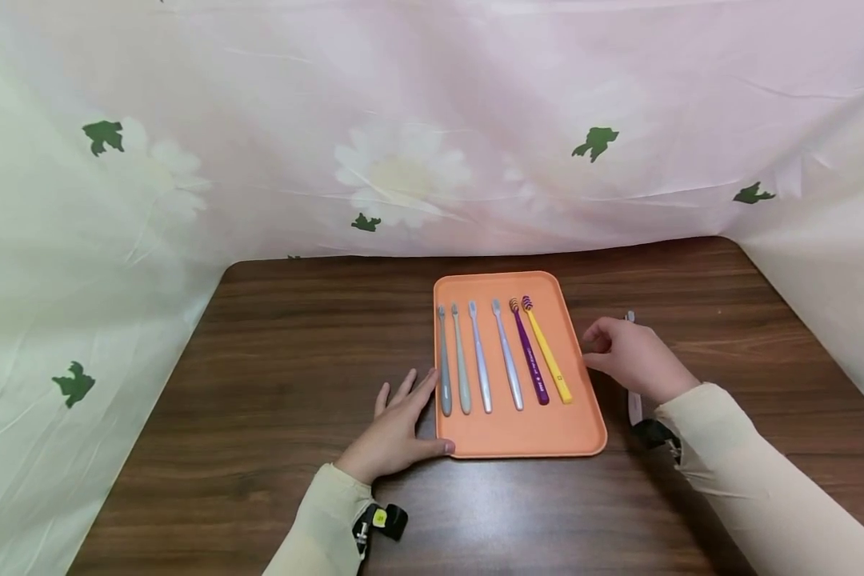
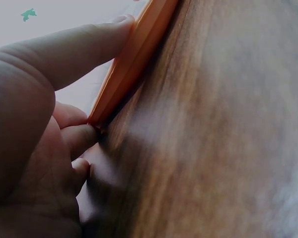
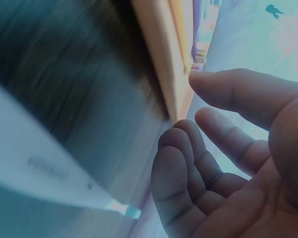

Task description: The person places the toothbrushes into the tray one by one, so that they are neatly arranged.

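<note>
An orange tray (image 1: 526, 436) lies on the table with several toothbrushes in a row: two greyish, two pale lilac, a purple toothbrush (image 1: 530, 360) and a yellow toothbrush (image 1: 550, 356). At its front left corner, my left hand (image 1: 396, 436) touches the rim with outstretched thumb (image 2: 97, 47) and fingers. My right hand (image 1: 637, 360) is beside the tray's right edge, fingers loosely bent, nothing between them and the thumb. Beneath that hand lies a long white tapered object (image 3: 44, 158) with small print, partly hidden in the head view.
The dark wooden table (image 1: 317, 344) has rounded far corners. A pale curtain (image 1: 274, 144) with flowers and green patches hangs behind and along both sides. Each wrist wears a black strap and device, such as the left wrist device (image 1: 385, 520).
</note>
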A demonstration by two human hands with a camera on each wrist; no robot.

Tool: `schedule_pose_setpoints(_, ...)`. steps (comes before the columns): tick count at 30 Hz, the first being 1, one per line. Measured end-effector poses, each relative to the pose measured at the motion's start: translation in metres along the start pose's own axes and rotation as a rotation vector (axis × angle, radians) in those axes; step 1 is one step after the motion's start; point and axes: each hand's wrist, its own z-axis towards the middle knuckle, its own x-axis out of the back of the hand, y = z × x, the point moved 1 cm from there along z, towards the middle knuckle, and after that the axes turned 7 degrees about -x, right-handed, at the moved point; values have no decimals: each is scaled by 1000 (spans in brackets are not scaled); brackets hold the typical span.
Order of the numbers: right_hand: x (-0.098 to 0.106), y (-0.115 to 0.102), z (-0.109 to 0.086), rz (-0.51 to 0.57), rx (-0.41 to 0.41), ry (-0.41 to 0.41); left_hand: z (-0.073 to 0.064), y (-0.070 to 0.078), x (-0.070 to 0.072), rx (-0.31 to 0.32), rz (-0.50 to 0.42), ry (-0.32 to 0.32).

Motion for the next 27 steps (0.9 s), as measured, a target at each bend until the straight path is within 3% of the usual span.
schedule_pose_setpoints(16, 11, 28, -3, -78, -14, 9, 1, -2, -1, -19, 3, -1)
schedule_pose_setpoints(27, 13, 45, -5, -77, -45, -28, 1, -2, -2, -2, 10, -5)
